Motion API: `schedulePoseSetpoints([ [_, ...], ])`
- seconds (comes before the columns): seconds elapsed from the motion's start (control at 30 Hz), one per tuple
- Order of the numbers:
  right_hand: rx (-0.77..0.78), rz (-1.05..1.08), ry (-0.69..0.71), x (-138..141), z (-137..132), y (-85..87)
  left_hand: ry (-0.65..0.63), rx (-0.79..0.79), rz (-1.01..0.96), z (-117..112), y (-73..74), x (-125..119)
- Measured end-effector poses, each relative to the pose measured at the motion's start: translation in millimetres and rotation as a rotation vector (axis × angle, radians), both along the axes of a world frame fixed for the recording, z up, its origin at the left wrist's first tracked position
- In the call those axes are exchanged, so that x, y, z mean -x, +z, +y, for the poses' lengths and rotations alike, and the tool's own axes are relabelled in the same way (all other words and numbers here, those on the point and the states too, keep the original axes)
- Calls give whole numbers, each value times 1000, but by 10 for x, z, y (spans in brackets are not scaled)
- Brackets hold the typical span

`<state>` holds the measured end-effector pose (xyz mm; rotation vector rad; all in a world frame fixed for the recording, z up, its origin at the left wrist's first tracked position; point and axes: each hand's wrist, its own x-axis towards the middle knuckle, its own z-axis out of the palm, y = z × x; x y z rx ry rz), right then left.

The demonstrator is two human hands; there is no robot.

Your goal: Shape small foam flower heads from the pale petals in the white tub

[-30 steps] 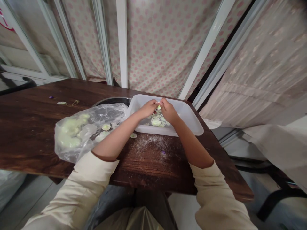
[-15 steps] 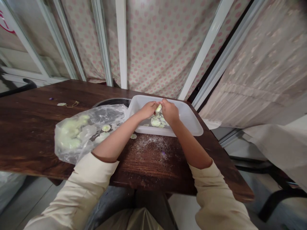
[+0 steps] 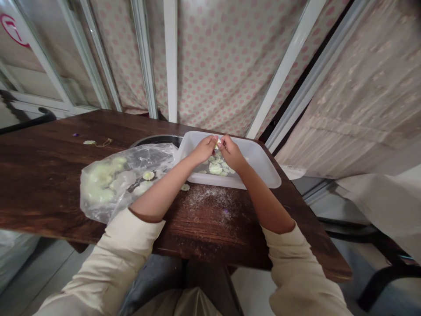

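Note:
My left hand [image 3: 204, 149] and my right hand [image 3: 231, 151] meet over a white plastic tub [image 3: 259, 160] at the far side of the wooden table [image 3: 46, 184]. Both pinch a small pale green piece [image 3: 217, 144] between their fingertips. Several pale green pieces [image 3: 215, 167] lie on the tub's floor under the hands. To the left a clear plastic bag [image 3: 108, 182] holds more pale green pieces, and a few lie loose at its mouth.
A metal bowl's rim [image 3: 154, 139] shows behind the bag. White powder [image 3: 210, 197] dusts the wood in front of the tub. A small scrap with a stem [image 3: 95, 142] lies far left. Dotted curtains and window frames stand behind the table; a dark chair frame [image 3: 378, 281] is at right.
The hands have stayed over the tub, working the small piece between the fingertips. The view has shifted slightly to the left.

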<state>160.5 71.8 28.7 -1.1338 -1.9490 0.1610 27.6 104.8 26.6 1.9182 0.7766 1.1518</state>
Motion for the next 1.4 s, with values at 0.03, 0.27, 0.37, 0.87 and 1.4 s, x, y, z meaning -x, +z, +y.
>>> schedulePoseSetpoints([
  [0.03, -4, -4, -1, -2, 5, -2, -11, 7, -11, -3, 3, -3],
  [0.27, -23, -109, -159, -39, 7, -5, 16, 91, 20, -74, 63, -9],
  [0.37, -25, -236, -286, -17, -26, 14, 23, 105, 42, -87, 74, -6],
  [0.87, -2, -484, -524, 46, -90, 25, 42, 13, 156, -6, 7, -4],
  [1.4, -33, -113, -93, -43, 73, -46, 39, 27, 98, -12, 21, -2],
])
